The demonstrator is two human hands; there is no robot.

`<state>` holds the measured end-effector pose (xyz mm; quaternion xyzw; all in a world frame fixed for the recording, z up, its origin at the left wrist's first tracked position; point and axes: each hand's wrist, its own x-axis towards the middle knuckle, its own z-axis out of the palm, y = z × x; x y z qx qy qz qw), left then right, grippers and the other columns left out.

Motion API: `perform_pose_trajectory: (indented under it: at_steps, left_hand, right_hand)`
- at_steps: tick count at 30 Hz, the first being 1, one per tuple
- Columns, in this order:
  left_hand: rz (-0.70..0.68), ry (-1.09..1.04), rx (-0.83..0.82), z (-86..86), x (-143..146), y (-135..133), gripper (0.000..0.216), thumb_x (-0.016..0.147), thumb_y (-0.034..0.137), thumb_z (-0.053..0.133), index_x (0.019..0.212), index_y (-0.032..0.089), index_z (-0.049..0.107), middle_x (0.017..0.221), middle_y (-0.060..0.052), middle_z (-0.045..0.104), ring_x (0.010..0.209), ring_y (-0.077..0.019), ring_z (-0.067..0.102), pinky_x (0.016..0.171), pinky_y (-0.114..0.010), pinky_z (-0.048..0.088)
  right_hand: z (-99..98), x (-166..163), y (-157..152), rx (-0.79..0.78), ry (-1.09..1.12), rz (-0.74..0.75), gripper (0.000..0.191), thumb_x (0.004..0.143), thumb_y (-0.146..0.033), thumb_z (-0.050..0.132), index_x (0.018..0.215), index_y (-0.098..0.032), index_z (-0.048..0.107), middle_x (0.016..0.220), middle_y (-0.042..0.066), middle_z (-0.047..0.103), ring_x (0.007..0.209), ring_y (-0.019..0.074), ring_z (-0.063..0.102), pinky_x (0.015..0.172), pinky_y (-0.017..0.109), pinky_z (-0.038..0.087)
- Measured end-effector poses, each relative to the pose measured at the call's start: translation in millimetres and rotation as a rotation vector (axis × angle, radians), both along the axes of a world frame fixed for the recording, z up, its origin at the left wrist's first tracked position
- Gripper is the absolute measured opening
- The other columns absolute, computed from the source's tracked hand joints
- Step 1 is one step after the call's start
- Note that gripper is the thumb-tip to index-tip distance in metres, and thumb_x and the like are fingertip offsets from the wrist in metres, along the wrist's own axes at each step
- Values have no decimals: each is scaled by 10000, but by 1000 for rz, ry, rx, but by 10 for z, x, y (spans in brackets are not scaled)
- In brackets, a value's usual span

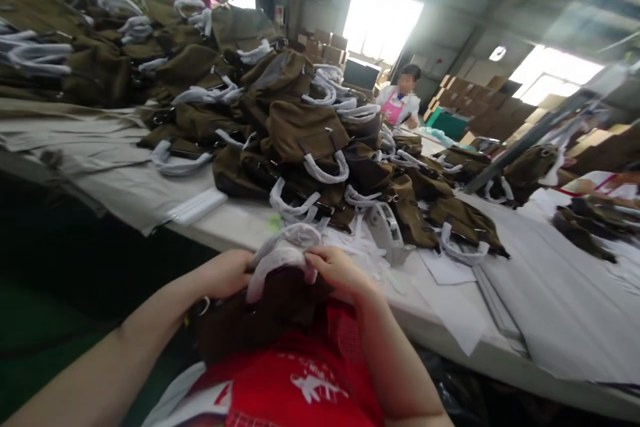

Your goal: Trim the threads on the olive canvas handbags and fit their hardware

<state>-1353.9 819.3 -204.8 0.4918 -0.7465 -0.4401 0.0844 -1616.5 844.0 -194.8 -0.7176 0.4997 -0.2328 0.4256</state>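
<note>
Against my front, below the table edge, is a brown handbag (265,313) with its two handles (286,257) wrapped in white and standing up. My left hand (231,273) is closed on the bag's upper edge at the left, its fingertips partly hidden behind the handles. At the other side, my right hand (333,268) pinches the right end of a wrapped handle between thumb and fingers. A metal ring (203,306) shows at the bag's left side. The bag's lower part is dark and blends toward my red apron (300,380).
A large heap of similar brown bags (305,130) covers the table (565,307). Nearer me lie a grey plastic object (386,230), white paper scraps (350,247) and a flat white bundle (197,205). A slanted metal pole (530,137) crosses the right. A co-worker (400,100) is behind the heap.
</note>
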Motion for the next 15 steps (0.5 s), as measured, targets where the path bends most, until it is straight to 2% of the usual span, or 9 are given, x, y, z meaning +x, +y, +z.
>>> perform_pose_trajectory:
  at_steps: [3, 4, 5, 6, 9, 10, 12, 13, 15]
  left_hand:
    - [41, -43, -22, -68, 107, -12, 383, 712, 526, 617, 795, 195, 790, 831, -64, 771, 866, -296, 682, 770, -288, 484]
    - [55, -52, -30, -84, 137, -18, 431, 731, 560, 592, 801, 182, 786, 830, -70, 769, 872, -302, 682, 754, -289, 481]
    - [65, -53, -27, -95, 164, -25, 474, 741, 589, 572, 810, 170, 783, 832, -73, 768, 879, -309, 683, 740, -291, 479]
    - [74, -46, -16, -100, 185, -34, 509, 745, 612, 562, 823, 160, 781, 841, -75, 769, 889, -317, 685, 732, -293, 478]
    - [81, -4, 22, -106, 210, -60, 556, 730, 633, 581, 888, 141, 786, 887, -74, 778, 925, -329, 690, 748, -301, 482]
    - [68, 9, 22, -110, 207, -66, 554, 731, 629, 585, 896, 141, 788, 896, -74, 779, 930, -328, 690, 757, -303, 481]
    - [43, 17, -1, -132, 193, -77, 541, 750, 628, 578, 876, 146, 789, 887, -75, 779, 922, -326, 690, 756, -304, 478]
    - [39, 9, -19, -148, 187, -84, 537, 760, 632, 573, 848, 147, 787, 867, -78, 776, 909, -326, 690, 741, -305, 475]
    - [68, -12, -48, -186, 183, -105, 542, 773, 644, 568, 813, 148, 781, 829, -78, 767, 883, -322, 689, 709, -303, 470]
  right_hand:
    - [-130, 128, 81, 327, -75, 355, 508, 1019, -457, 335, 912, -150, 725, 800, 32, 707, 674, 137, 619, 676, 248, 477]
    - [-147, 185, 126, 423, -92, 433, 560, 1032, -473, 281, 961, -144, 728, 804, 42, 711, 645, 136, 622, 655, 252, 482]
    - [-160, 252, 168, 445, -74, 445, 571, 1035, -480, 271, 985, -142, 728, 798, 50, 710, 629, 139, 623, 645, 258, 486]
    - [-169, 325, 205, 373, -16, 379, 525, 1026, -479, 325, 981, -142, 725, 793, 57, 707, 642, 148, 628, 655, 268, 490]
    - [-195, 550, 267, -167, 184, 3, 272, 906, -390, 625, 1003, -148, 702, 951, 94, 706, 888, 209, 645, 831, 328, 499]
    - [-205, 616, 277, -304, 208, -27, 271, 883, -352, 659, 1062, -152, 687, 1054, 108, 697, 998, 226, 626, 915, 348, 479]
    - [-233, 728, 302, -408, 226, 102, 249, 929, -306, 594, 1116, -160, 668, 1144, 109, 682, 1087, 220, 597, 1000, 352, 439]
    - [-251, 777, 324, -407, 245, 194, 221, 963, -287, 531, 1071, -163, 678, 1103, 98, 695, 1050, 207, 604, 990, 340, 442]
    - [-291, 866, 400, -385, 306, 357, 287, 996, -262, 434, 889, -169, 683, 936, 70, 704, 894, 185, 610, 902, 312, 468]
